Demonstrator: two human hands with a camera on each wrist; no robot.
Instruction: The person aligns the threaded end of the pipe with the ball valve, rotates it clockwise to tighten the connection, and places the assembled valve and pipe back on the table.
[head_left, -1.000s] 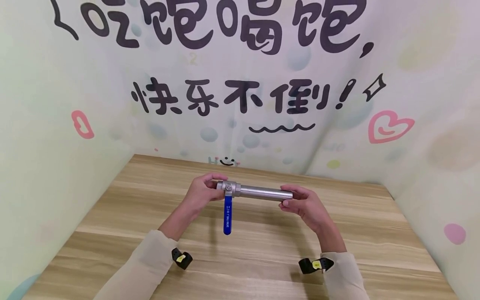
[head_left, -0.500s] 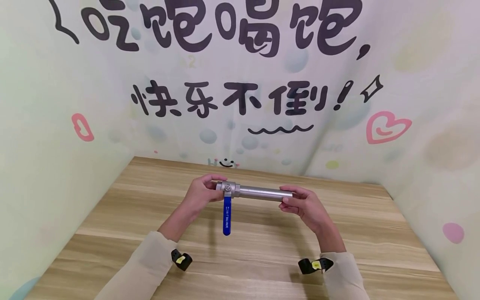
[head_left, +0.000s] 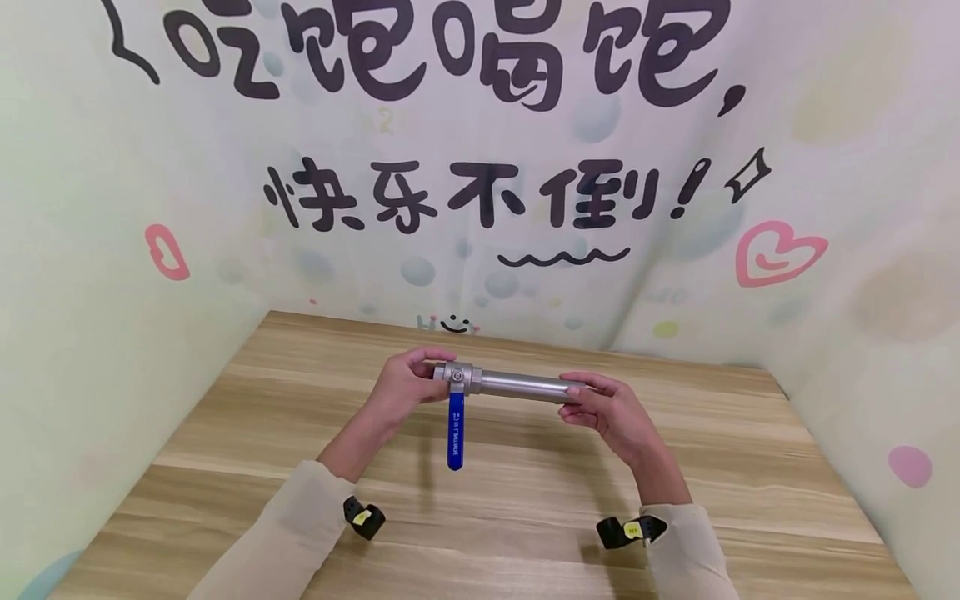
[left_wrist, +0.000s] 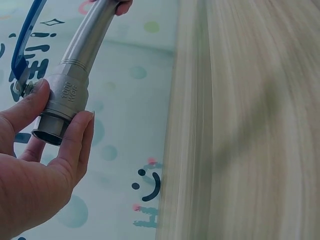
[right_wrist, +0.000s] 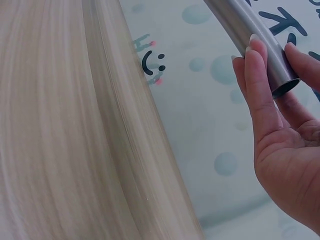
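A steel ball valve (head_left: 459, 377) with a blue lever handle (head_left: 456, 429) is joined to a straight metal pipe (head_left: 521, 384). Both are held up above the table, nearly level. My left hand (head_left: 399, 385) grips the valve's left end between thumb and fingers; in the left wrist view its open socket (left_wrist: 50, 129) points back toward the palm. At the pipe's free right end, my right hand (head_left: 611, 410) pinches the tube with thumb and fingers. The right wrist view shows that hollow pipe end (right_wrist: 285, 86) between the fingers. The lever hangs toward me, across the pipe's line.
Under the hands lies a wood-grain table (head_left: 510, 517). A white printed backdrop (head_left: 420, 275) stands behind it and at both sides. Small black cameras (head_left: 365, 518) are strapped to both wrists.
The right thumb has shifted slightly up and along the pipe near its end. The valve, pipe and left hand stay in almost the same place.
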